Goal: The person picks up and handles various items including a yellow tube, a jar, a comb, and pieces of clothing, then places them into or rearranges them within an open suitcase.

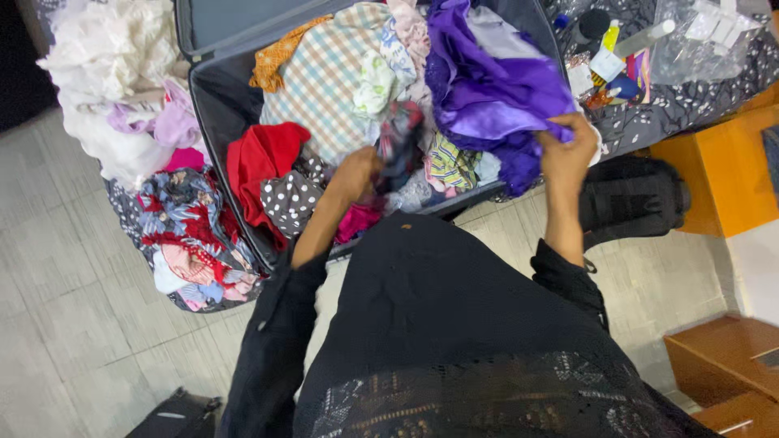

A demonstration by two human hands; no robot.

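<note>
Nearest the camera, black sleeves reach forward from a black garment toward an open suitcase [213,97] that lies on a bed with a grey patterned cover [690,109], its near edge just beyond the person's body.

The left hand [357,172] is down among the clothes at the suitcase's near edge, its fingers closed on a dark patterned cloth [400,139] that rises from the hand and away toward the far side, so its long axis runs near to far. Just left of this hand lie a spotted brown cloth [290,199] and a red garment [264,158]; a pink piece [357,219] lies under the wrist.

The right hand [566,154] is raised a little higher, at the suitcase's near right corner, clamped on the lower edge of a purple satin garment [495,93]. That garment lies up and to the left of the hand, bunched, its long axis slanting from the hand toward the far middle of the suitcase. The right hand is the nearer one to it; the two hands are well apart.

Farther in lies a checked pastel cloth [320,77]. At the far right corner of the bed lie bottles and clear bags [698,36]; on its left edge, a heap of white clothes [105,65].
</note>
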